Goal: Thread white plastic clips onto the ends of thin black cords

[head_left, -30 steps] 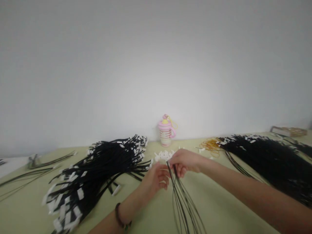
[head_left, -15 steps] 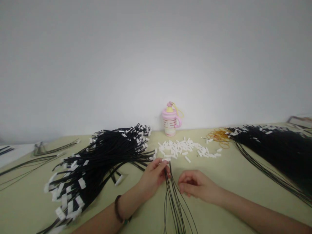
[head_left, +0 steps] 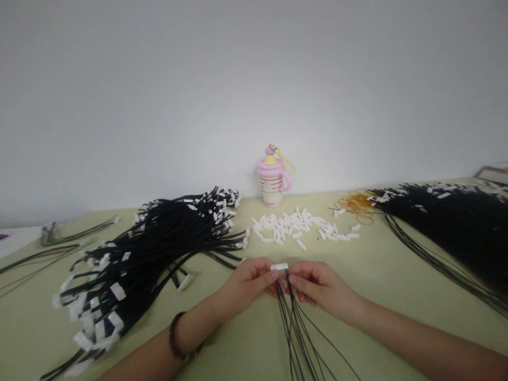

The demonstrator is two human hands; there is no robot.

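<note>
Fingers of my left hand pinch a white connector; my right hand pinches its black wires. I see loose connectors at twelve o'clock.

Can't follow held black wires past bottom edge. Can't make out joint with white connector: too small, partly covered by left grip and right grip. Lose left forearm at bottom edge, right forearm at lower right corner. Lose dark strand bundle at right edge, plus pale object behind, too cropped to identify. Can't count overlapping leads in black cable pile. Can't read blurred marks on pink-lidded cup.
</note>
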